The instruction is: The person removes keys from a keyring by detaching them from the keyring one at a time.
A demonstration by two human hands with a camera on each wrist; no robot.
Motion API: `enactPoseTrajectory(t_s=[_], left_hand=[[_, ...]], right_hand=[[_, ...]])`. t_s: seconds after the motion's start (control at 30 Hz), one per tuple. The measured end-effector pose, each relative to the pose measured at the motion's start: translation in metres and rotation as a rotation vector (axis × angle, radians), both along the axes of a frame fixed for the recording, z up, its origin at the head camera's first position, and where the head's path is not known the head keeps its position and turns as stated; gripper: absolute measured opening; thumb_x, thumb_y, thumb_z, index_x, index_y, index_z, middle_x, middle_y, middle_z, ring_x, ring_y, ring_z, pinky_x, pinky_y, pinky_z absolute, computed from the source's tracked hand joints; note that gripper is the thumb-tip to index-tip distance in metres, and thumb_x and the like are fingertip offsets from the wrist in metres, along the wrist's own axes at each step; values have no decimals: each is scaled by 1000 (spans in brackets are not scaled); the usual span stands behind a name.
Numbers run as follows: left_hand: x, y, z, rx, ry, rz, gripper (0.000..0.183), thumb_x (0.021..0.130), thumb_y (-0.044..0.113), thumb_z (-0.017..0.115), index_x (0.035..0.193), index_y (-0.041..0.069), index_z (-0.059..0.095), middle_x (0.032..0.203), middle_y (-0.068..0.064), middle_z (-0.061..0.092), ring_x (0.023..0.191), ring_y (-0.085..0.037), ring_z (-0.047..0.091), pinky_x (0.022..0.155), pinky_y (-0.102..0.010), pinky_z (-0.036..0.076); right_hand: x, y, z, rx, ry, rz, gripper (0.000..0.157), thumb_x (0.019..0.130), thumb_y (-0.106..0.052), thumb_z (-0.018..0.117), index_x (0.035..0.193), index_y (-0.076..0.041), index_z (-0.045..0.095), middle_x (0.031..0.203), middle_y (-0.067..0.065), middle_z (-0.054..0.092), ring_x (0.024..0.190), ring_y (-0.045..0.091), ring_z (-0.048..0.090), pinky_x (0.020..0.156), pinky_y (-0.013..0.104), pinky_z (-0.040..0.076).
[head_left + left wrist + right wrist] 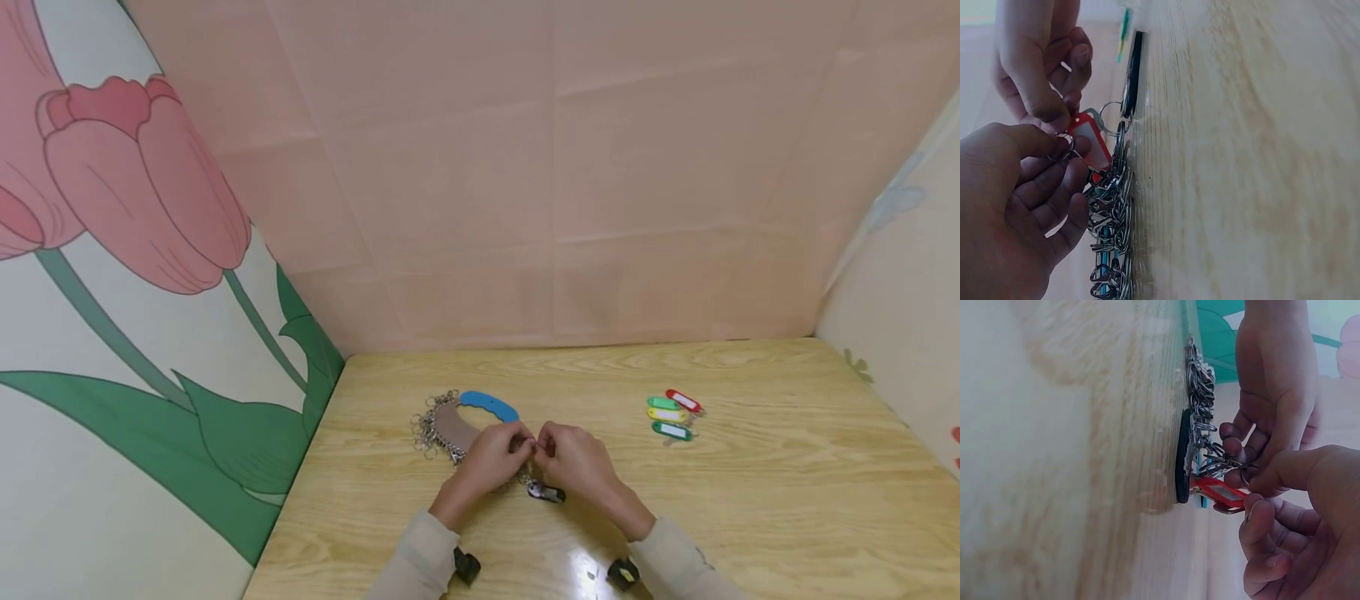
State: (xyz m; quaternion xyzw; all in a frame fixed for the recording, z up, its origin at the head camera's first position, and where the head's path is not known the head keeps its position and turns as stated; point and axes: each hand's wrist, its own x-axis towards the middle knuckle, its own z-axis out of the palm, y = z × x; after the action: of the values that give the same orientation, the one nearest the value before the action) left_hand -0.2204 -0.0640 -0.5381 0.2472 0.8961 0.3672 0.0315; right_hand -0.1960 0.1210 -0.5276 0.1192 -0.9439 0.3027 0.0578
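My left hand [491,457] pinches a small metal split ring [1066,147] between thumb and fingers. Close against it, my right hand [579,457] pinches the end of a red key tag [1092,142] with a white label, right beside that ring. The tag also shows in the right wrist view, partly behind fingers. Under the left hand lies a curved brown plate [452,427] with a blue grip [489,403]; many metal rings and clasps [427,429] hang along its outer edge. A black and silver piece [546,492] on a ring lies below the hands.
On the wooden table [787,467], to the right, lie several key tags: a red one [683,401], a light green one [662,402], a yellow one [665,414] and a dark green one [671,431]. A pink cloth wall [570,208] stands behind.
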Motion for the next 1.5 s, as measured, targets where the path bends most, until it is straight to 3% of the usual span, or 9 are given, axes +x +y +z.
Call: enactPoseTrajectory(t_s=[0.4,0.7,1.3,1.5], left_hand=[[-1,0,0,-6,1,5,17,110,28,61,109,19,76,98,7,75,78,2,59,71,-19,50],[-1,0,1,-15,14,6,17,110,28,62,109,19,76,99,6,75,79,2,60,72,-19,51],[0,1,1,-11,13,11,14,109,27,64,107,19,76,97,6,75,77,1,59,71,-20,50],[0,1,2,-7,11,8,15,109,27,63,107,19,76,95,7,74,78,1,59,72,-20,51]], right_hand=[[0,3,-2,12,61,51,15,86,-11,79,80,-20,68,70,-12,59,60,4,49,52,23,41],[0,4,0,15,53,66,16,86,-12,79,79,-21,67,70,-13,58,60,3,49,52,22,41],[3,2,-3,16,-11,-1,16,91,-19,81,82,-20,67,71,-11,61,59,5,51,53,26,43],[1,0,-4,8,22,-27,17,92,-20,82,82,-18,68,71,-9,63,60,5,52,53,25,44]])
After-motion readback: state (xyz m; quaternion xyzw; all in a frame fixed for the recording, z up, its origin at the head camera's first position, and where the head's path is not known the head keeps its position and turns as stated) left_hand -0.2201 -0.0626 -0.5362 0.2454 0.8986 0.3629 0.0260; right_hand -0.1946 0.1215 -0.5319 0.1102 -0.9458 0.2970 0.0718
